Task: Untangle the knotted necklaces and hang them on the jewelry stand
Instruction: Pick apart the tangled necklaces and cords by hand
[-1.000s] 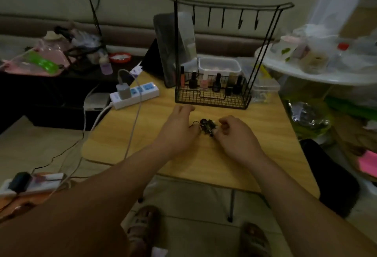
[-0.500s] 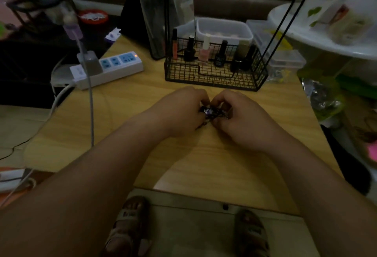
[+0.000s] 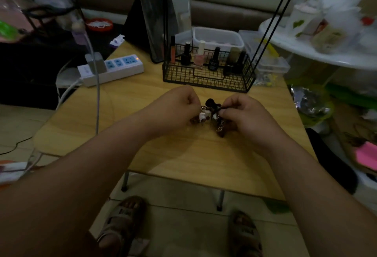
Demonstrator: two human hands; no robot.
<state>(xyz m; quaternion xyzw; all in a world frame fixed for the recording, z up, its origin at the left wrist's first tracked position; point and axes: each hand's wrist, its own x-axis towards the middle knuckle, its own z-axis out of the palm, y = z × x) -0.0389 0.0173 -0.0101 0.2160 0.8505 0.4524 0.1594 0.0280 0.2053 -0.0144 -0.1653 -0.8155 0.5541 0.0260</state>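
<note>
A dark knotted clump of necklaces (image 3: 211, 112), with black and white beads and small metal clasps, hangs just above the wooden table (image 3: 183, 154). My left hand (image 3: 175, 110) pinches its left side and my right hand (image 3: 242, 116) pinches its right side, fingers curled. Behind them stands the black wire jewelry stand (image 3: 208, 77); its basket base holds several nail polish bottles, its two uprights run up out of frame, and only the hook tips show at the top edge.
A white power strip (image 3: 114, 69) with a plugged charger and a cable lies at the table's left. Clear plastic boxes (image 3: 271, 65) sit behind the stand. A cluttered white round table (image 3: 326, 57) is at the right. My sandalled feet show below the table's near edge.
Both hands have lifted the clump off the table and drawn slightly apart, so more of the beads and clasps show. The camera has tilted a little further back.
</note>
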